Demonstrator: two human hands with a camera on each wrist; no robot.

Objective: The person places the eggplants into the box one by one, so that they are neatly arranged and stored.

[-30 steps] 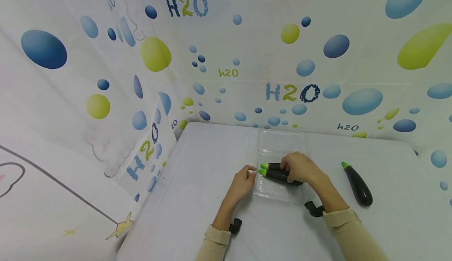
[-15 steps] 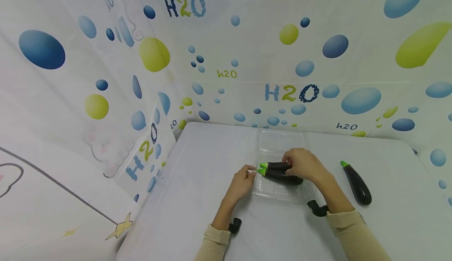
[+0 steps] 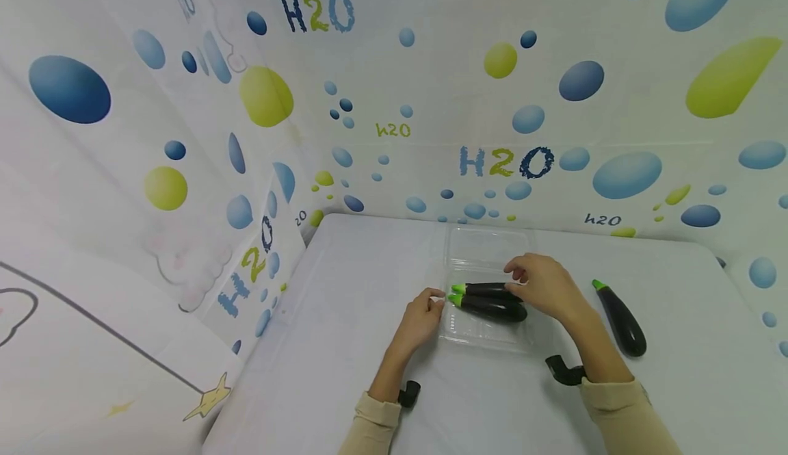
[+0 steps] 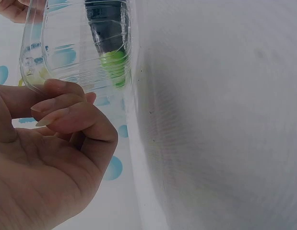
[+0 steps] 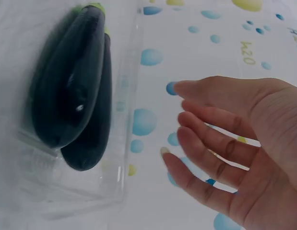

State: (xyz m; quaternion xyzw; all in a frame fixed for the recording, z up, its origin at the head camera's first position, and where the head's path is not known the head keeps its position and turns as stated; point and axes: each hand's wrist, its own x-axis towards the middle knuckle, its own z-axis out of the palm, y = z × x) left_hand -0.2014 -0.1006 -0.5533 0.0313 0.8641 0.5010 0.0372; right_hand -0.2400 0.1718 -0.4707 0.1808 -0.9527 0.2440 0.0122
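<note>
Two eggplants with dark bodies and bright green stem ends lie side by side in a clear plastic container, the nearer eggplant (image 3: 492, 308) and the farther eggplant (image 3: 486, 291). At the container's left edge, my left hand (image 3: 421, 318) has its fingers curled and pinches the clear plastic container (image 4: 33, 62) by the rim. My right hand (image 3: 548, 287) is just above the container's right side, overlapping the farther eggplant's blunt end in the head view. The right wrist view shows this right hand (image 5: 225, 143) with relaxed, spread fingers and nothing in them, apart from both eggplants (image 5: 71, 81).
A third eggplant (image 3: 622, 321) lies on the white table (image 3: 369, 263) to the right of the container, past my right forearm. The container's open lid (image 3: 489, 243) lies toward the back wall. Behind the table hangs a white sheet (image 3: 431, 65) printed with bubbles.
My right hand has let go of the farther eggplant and moved right and slightly up, uncovering more of both eggplants. The left hand has stayed at the container's edge.
</note>
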